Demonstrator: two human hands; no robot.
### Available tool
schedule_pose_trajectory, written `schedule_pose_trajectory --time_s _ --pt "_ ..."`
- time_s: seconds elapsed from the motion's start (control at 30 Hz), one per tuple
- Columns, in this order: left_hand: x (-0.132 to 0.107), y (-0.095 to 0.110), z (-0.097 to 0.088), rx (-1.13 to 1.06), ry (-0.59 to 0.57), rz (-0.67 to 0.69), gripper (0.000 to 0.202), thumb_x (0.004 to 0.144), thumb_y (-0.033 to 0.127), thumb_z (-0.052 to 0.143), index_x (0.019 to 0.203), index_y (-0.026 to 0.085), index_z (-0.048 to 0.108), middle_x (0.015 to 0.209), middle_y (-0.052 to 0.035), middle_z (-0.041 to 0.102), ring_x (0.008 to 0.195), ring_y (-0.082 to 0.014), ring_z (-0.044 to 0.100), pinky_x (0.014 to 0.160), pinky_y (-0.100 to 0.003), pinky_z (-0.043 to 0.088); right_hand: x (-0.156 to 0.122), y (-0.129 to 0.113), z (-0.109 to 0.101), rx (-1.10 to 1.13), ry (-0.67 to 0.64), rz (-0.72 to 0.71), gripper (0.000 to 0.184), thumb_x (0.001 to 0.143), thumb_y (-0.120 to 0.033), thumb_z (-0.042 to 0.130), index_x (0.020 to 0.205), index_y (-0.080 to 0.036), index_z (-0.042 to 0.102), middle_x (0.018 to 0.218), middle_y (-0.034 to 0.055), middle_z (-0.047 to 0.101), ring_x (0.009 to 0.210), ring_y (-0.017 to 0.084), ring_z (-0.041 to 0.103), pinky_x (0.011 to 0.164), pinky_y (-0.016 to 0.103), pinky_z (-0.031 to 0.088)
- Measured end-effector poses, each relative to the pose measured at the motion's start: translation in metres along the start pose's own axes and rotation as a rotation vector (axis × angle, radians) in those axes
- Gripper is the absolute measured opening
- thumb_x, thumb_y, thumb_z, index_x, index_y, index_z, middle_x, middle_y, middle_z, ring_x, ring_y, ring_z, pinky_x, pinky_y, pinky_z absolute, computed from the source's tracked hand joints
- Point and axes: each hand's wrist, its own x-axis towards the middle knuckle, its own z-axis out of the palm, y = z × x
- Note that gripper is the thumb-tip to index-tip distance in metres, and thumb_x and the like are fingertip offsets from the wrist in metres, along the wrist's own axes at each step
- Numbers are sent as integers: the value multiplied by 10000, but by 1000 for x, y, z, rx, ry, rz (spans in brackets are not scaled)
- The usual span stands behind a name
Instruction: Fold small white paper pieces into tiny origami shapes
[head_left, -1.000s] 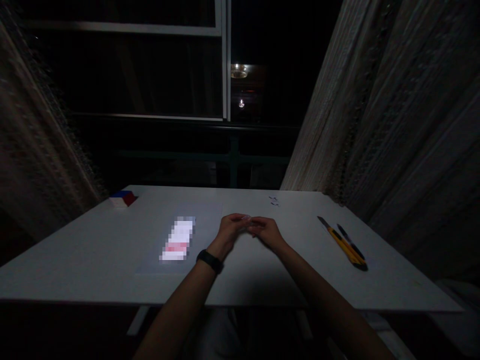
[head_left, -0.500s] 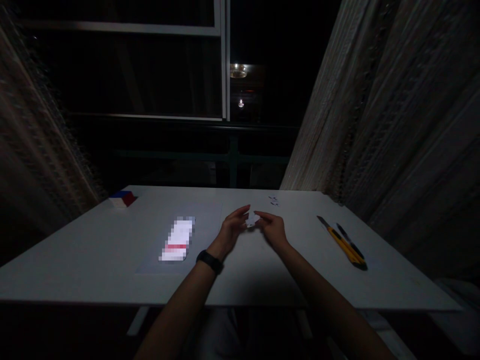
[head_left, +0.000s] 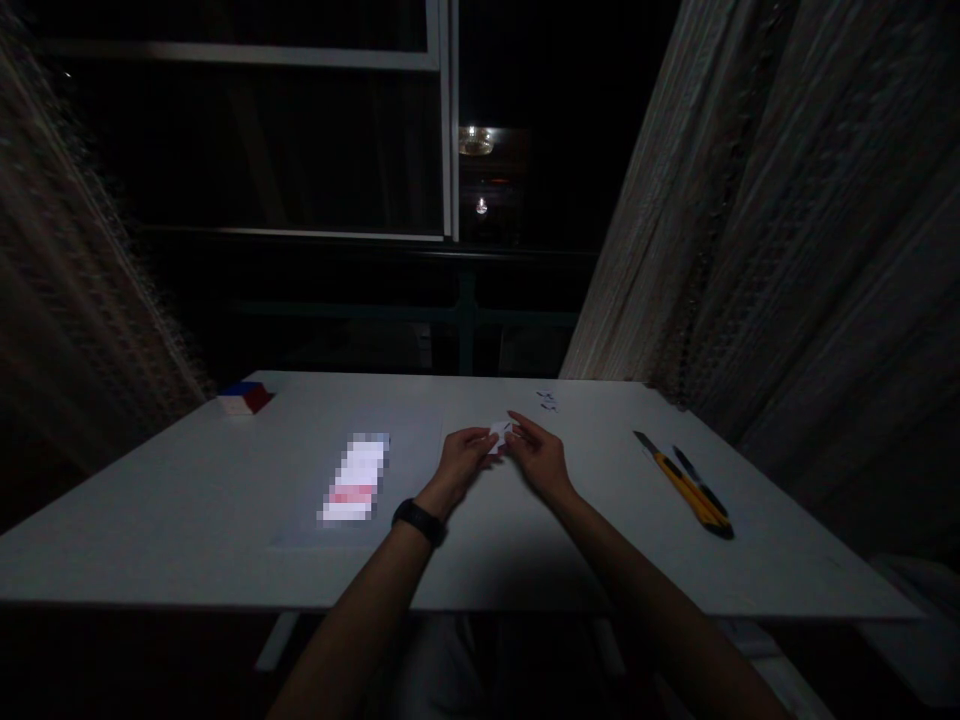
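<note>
matt white table [head_left: 225, 500], seemingly paper scrap [head_left: 499, 436]

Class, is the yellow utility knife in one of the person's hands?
No, the yellow utility knife lies on the table, apart from the left hand and right hand, which pinch a small white piece.

Left hand [head_left: 461, 455], right hand [head_left: 538, 458], pinching small paper piece [head_left: 499, 433], white table [head_left: 187, 500]
</note>
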Motion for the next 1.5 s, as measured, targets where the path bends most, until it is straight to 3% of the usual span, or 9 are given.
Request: schedule_pose_trajectory --time_s 0.2,0.33,0.43,0.63,0.93,1.1,1.2,1.33,1.5 --pt "2 0 2 91 -29 65 411 619 366 724 910 89 638 731 -86 648 566 -113 582 507 -215 417 5 9 1 15 93 92 494 672 -377 634 1102 -137 597 736 33 683 653 176 653 664 295 510" --pt "1 1 2 59 51 77 537 531 280 789 1007 107 611 778 -90 656 641 -137 609 588 -241 447 6 14 1 62 80 124 565 650 -389 651 1137 -114 569 681 32 677 587 160 622 582 273 491" --pt "-1 4 2 60 118 92 526 494 240 802 966 89 624 743 -95 660 632 -151 612 591 -255 449 6 12 1 76 47 128 597 629 -391 672 1143 -106 566 634 28 664 560 153 603 536 255 468" --pt "-3 7 4 20 127 103 462 455 233 815 853 67 647 724 -104 672 628 -157 614 613 -266 462 6 10 1 138 54 164 670 590 -422 697 1165 -107 555 596 26 658 503 140 568 468 236 424" --pt "-3 8 4 -15 167 127 459 478 287 803 855 69 658 746 -102 673 656 -143 604 638 -257 456 5 12 1 267 44 243 633 540 -353 738 1110 -114 598 555 18 647 463 120 519 424 222 352" --pt "-2 10 2 10 203 121 427 493 267 798 842 68 652 688 -73 656 605 -115 583 581 -218 446 7 6 -7 341 -85 289 581 522 -296 750 1078 -182 627 732 32 693 557 129 573 483 225 381" --pt "-2 10 2 -16 169 107 397 553 264 770 877 77 637 680 -58 640 598 -111 586 566 -214 463 11 4 -17 354 -159 295 398 585 -326 712 964 -208 683 875 51 697 710 166 617 593 256 435" --pt "-2 7 1 -44 101 80 376 609 246 738 928 96 606 689 -44 623 578 -110 588 565 -249 506 15 6 -26 284 -235 218 330 582 -290 722 898 -198 706 863 59 700 741 186 618 653 295 451" --pt "-1 5 1 -13 45 45 399 615 258 732 948 94 588 602 -4 578 511 -90 553 527 -241 501 17 14 -24 165 -298 -14 235 568 -258 738 799 -217 728 871 58 697 822 214 622 753 339 462"
